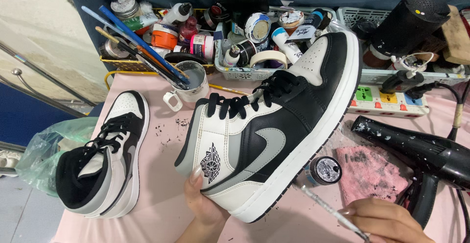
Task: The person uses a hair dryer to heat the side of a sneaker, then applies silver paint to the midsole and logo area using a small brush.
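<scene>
The left hand point(203, 206) holds a high-top sneaker point(274, 125) off the pink table point(161, 174), near the centre of the head view. The fingers are closed around the heel and ankle collar, with the thumb pressed against the white collar panel; the rest of the fingers are hidden behind the shoe. The sneaker is black, white and grey, with black laces. Its long axis runs diagonally from the heel at lower left to the toe at upper right, so the toe points up and away toward the basket of paint bottles point(254, 32), and the white sole edge faces lower right. Judged from its build, the shoe is light for its bulk, stiff at the sole and heel counter, and softer at the collar and tongue. The leather panels look smooth and may slip under a loose grip, so the heel counter, where it is held, appears the firmest hold. The right hand point(387, 221) is curled shut around a thin paintbrush point(328, 211), whose shaft points up and left toward a small open paint jar point(324, 169) just beside the sole. A matching second sneaker point(105, 160) rests on the table well to the left, toe pointing away. A mug of brushes point(188, 84), a pink cloth point(367, 172) and a black hair dryer point(421, 155) lie nearby.
</scene>
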